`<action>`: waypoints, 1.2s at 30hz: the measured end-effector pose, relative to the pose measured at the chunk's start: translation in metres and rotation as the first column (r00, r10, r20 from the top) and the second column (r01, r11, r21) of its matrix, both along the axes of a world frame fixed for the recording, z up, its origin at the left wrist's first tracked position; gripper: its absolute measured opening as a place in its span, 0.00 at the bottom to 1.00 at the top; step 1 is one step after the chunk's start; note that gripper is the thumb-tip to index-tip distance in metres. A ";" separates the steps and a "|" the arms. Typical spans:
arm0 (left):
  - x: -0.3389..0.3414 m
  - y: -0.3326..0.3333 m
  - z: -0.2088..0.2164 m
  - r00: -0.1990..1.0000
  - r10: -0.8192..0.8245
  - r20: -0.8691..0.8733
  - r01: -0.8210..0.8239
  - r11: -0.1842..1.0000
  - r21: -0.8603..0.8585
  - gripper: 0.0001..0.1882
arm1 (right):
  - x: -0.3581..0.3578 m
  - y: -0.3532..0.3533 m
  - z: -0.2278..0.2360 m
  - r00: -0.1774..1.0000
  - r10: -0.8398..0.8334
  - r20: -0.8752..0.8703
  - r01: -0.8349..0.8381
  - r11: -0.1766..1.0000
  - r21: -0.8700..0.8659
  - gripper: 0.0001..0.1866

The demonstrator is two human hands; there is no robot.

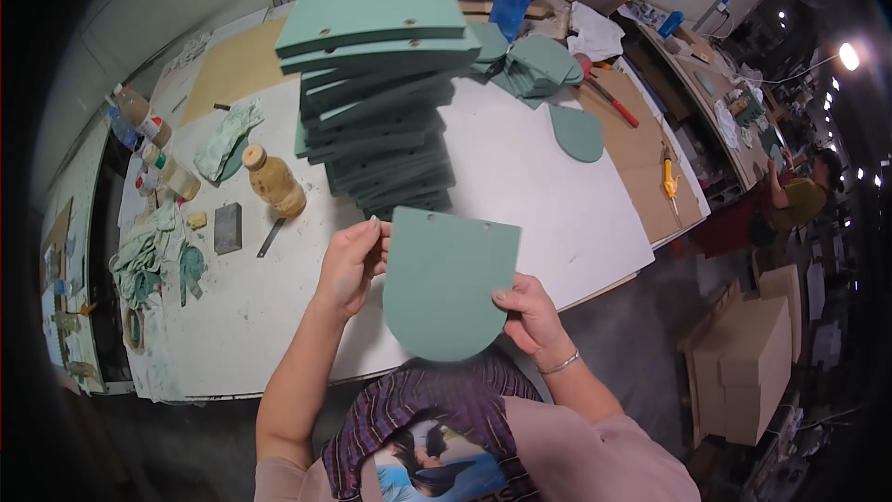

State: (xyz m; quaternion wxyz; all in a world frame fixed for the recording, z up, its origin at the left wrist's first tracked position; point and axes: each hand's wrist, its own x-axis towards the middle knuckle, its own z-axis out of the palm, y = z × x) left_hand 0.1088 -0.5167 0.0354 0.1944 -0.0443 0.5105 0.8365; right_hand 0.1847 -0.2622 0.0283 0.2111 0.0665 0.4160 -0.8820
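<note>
Between my two hands is a flat green panel (pixel 452 284), straight along its top edge and rounded at the bottom, with two small holes near the straight edge. My left hand (pixel 355 262) grips its upper left edge, the thumb at the corner. On the lower right edge, my right hand (pixel 530 311) pinches it, thumb on the front and fingers behind. The panel is held above the table's near edge, in front of my lap. Just beyond it rises a tall, uneven stack of similar green panels (pixel 376 9).
On the white table (pixel 557 232) stand a bottle of yellowish liquid (pixel 273 181), a grey block (pixel 228 228) and stained rags (pixel 149 251). Smaller green pieces (pixel 534 70), a blue bottle (pixel 513 0) and a yellow-handled tool (pixel 670 177) lie farther right. Another person (pixel 799 195) works at right.
</note>
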 end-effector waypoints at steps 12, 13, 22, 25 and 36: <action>0.035 0.092 0.008 0.986 -0.074 -0.150 0.082 0.995 0.050 0.18 | 0.011 0.062 0.041 0.925 -0.380 0.019 0.365 0.869 -0.334 0.20; 0.033 0.097 0.009 0.985 -0.066 -0.162 0.075 0.996 0.049 0.18 | 0.010 0.066 0.043 0.927 -0.374 0.030 0.359 0.861 -0.360 0.20; 0.018 0.127 0.045 0.820 0.052 -0.570 -0.272 0.911 -0.309 0.21 | -0.007 0.101 0.042 0.947 -0.315 0.058 0.311 0.864 -0.395 0.22; 0.000 0.131 0.060 0.603 -0.096 -0.792 -0.528 0.696 -0.486 0.32 | -0.017 0.110 0.042 0.967 -0.232 0.104 0.254 0.871 -0.421 0.23; 0.020 0.147 0.066 0.873 0.173 -0.456 -0.360 0.860 -0.361 0.08 | -0.047 0.169 0.028 0.991 0.014 -0.136 -0.010 0.999 0.034 0.18</action>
